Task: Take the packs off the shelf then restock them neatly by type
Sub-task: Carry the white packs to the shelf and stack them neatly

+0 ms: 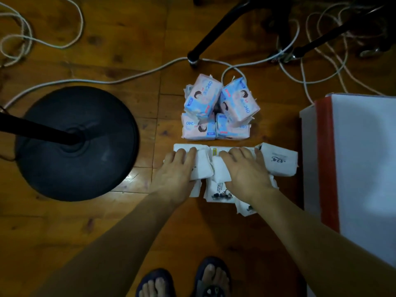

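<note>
White packs: soft white plastic-wrapped packs (214,168) on the wooden floor (107,211), directly under both grips, row running left to right.
Left grip: left hand (177,170) pressing flat, fingers straight.
Right grip: right hand (244,170) likewise flat, holding nothing.
Beyond the fingertips: pink-and-blue packs (218,108), stacked, printed "240".
Right of the grips: white box with red edge (351,168).
Other writing: too blurred to read.

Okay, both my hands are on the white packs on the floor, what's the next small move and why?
Probably press the white packs together into one squared pile. The left hand and right hand already lie flat on them, yet they sit loose and overlapping, one white pack off to the right, while the pink and blue packs already stand stacked apart.
</note>
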